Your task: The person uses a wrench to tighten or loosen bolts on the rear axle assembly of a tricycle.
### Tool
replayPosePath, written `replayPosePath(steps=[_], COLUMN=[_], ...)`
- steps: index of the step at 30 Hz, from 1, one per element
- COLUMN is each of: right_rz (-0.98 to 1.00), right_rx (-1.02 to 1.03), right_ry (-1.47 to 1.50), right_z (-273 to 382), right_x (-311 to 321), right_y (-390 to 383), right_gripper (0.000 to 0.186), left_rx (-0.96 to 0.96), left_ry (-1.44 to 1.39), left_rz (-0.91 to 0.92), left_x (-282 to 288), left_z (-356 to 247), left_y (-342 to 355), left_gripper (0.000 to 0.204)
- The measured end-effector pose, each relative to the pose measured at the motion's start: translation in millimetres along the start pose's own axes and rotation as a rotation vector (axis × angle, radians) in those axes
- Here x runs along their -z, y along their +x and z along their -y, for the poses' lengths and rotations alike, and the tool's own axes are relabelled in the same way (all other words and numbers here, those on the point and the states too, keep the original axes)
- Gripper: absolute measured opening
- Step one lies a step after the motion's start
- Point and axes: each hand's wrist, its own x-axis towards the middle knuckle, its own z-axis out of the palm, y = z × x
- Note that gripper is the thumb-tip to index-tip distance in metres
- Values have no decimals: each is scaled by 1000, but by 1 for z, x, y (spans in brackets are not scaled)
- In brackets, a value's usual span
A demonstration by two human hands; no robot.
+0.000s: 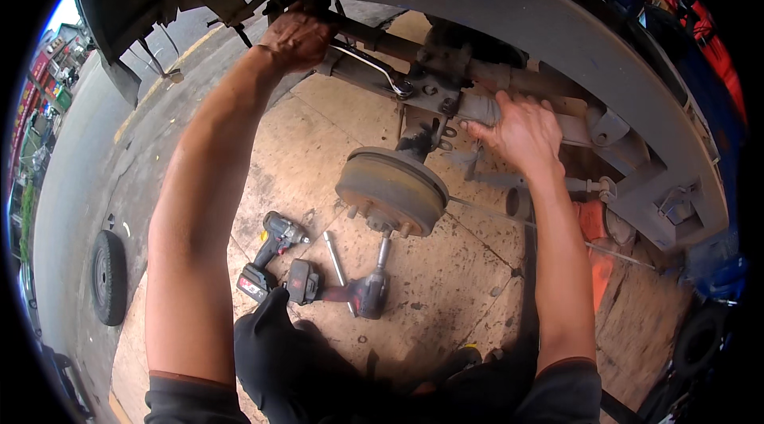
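2 hands (298, 38) (521, 134) on axle (477, 106), wrench (374, 66) gripped

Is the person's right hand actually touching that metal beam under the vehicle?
Touching. The head view shows the right hand pressed onto the axle beam, its fingers curled over the top edge with no gap visible.
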Motion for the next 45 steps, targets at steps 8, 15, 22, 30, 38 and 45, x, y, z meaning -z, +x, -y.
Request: replayPosePath(steps=[8,15,22,30,38,45], right_rz=[58,68,122,131,4,30], right_rx=[22,43,16,14,14,-7], right_ry=[-27,24,35,13,-22,-50], right_z=[-5,-6,-11,-10,-11,-7], right_x=[2,1,8,1,-4,-1], right_y=[-3,1,-3,-4,-4,-2], right_gripper=[69,71,70,76,73,74], left_rx=[107,290,320,367,379,121], left_ry=[59,138,85,43,-65,-48], left_rz=[118,240,371,338,185,-18], left_x=[35,82,135,153,92,38], left_z=[-30,-86,-198,-165,-89,-38], left_y=[-29,-96,-114,-116,-118,-94], left_gripper=[24,22,22,23,31,25])
